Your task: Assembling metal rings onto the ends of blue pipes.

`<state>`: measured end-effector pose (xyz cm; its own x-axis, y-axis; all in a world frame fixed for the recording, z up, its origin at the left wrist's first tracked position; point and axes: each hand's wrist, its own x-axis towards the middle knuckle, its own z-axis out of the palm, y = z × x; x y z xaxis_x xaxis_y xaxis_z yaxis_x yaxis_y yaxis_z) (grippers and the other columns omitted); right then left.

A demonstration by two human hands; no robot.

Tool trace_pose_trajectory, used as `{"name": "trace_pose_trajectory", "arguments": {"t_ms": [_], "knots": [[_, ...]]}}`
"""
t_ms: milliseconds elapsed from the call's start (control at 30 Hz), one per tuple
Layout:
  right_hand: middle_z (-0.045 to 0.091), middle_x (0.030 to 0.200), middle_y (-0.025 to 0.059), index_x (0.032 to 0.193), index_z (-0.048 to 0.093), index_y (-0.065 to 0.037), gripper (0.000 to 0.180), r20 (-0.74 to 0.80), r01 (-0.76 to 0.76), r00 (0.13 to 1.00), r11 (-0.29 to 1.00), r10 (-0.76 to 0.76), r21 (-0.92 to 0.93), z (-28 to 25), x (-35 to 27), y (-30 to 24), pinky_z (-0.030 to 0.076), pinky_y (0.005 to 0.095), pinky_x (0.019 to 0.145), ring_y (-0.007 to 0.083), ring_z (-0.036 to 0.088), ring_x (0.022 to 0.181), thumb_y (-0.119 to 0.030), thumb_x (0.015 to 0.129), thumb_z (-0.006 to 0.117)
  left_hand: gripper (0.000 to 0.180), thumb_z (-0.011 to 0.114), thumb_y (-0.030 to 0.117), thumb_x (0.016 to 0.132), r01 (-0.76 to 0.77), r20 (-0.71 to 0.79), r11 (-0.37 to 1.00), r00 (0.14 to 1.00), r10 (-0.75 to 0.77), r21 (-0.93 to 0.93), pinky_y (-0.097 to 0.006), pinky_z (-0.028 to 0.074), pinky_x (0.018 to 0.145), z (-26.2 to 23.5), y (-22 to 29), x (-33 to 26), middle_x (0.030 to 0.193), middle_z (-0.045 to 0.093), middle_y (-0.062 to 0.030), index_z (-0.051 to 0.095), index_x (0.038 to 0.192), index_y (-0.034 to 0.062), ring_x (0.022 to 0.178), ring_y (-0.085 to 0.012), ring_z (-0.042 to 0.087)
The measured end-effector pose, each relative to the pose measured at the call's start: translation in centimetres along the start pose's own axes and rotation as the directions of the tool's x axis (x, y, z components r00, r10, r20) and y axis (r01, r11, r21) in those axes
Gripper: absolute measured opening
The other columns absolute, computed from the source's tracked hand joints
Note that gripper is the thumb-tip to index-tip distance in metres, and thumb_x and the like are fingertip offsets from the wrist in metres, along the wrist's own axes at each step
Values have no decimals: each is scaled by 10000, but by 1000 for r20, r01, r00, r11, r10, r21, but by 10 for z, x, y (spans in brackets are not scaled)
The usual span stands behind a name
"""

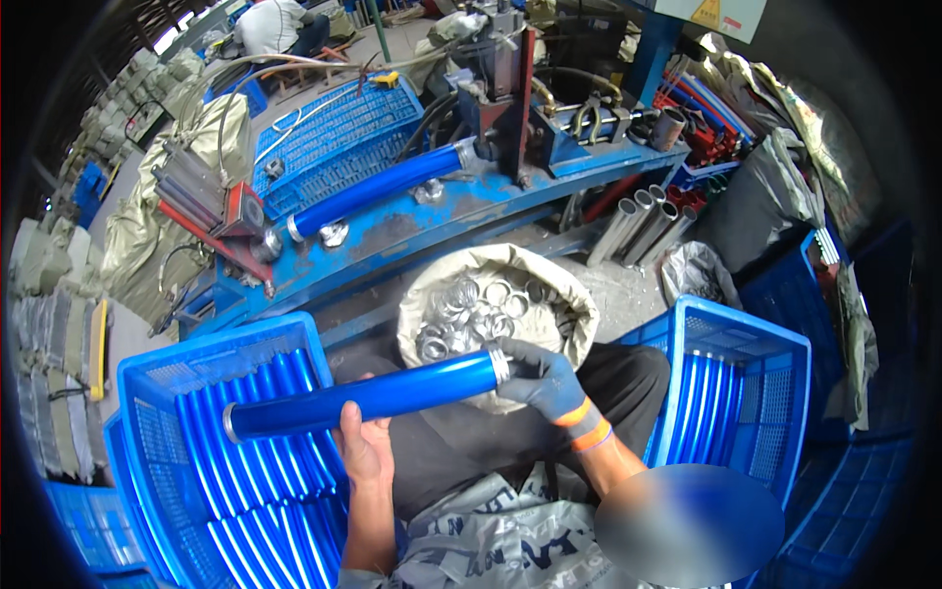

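A shiny blue metal tube (pixel 392 393) lies across in front of me, its right end a little higher. My bare left hand (pixel 367 440) holds it near the middle, thumb on the near side. At the tube's right end, my gloved right hand (pixel 543 378) closes round a silver ring (pixel 500 366). Another silver ring (pixel 230 423) caps the left end. Just beyond, a cream sack (pixel 579 344) with a rolled rim holds loose silver rings (pixel 479 306).
A blue crate (pixel 137 378) full of blue tubes stands left, another crate (pixel 800 393) with tubes right. Ahead, a blue machine bench (pixel 368 250) carries a second blue tube (pixel 383 189). Bare metal pipes (pixel 633 221) lean beyond the sack. Another person (pixel 270 27) sits far off.
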<state>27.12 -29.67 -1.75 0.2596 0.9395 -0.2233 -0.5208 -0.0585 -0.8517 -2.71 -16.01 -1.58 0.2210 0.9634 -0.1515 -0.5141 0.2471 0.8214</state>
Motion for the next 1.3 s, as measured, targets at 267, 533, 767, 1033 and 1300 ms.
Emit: {"name": "trace_pose_trajectory", "arguments": {"t_ms": [267,533,767,1033,1300], "knots": [[711,1568,133,1700,550,26,716,257,213,941,976,-219,49,-9,87,-32,561,364,1210,200,699,1385,53,1035,814,689,719,530,1155,24,-76,965,996,-45,-259,-567,500,1322,-22,4,42,1560,704,-209,591,1573,-3,1492,-355,659],[634,1638,230,1613,634,-38,661,270,566,730,335,-627,-753,72,316,-95,470,443,1284,412,632,1485,-333,1054,828,662,665,543,1180,-72,-81,948,996,49,-309,-559,420,1374,-46,63,38,1628,647,-194,608,1565,7,1554,-351,587],[676,1530,54,1507,647,-279,419,264,-92,704,-453,-659,-887,46,473,-77,422,678,1235,344,589,1500,-238,1096,574,590,636,477,1209,-91,-182,978,982,56,-189,-586,455,1350,-84,72,27,1616,647,-217,602,1572,13,1547,-373,601],[760,1276,195,1492,661,-74,677,305,707,484,161,-820,-689,126,293,-176,637,437,1005,392,781,1105,-201,854,848,502,686,422,1197,-76,-132,996,989,68,-52,-601,481,1309,-82,58,72,1530,712,-208,664,1485,12,1504,-380,646],[735,1254,179,1640,504,27,885,-400,731,552,655,-732,-189,-39,77,-173,664,413,818,293,778,998,-388,939,847,786,926,313,1046,92,14,984,996,-91,-150,-640,571,1211,154,-28,318,1635,567,-182,492,1639,36,1537,-432,559]]}}
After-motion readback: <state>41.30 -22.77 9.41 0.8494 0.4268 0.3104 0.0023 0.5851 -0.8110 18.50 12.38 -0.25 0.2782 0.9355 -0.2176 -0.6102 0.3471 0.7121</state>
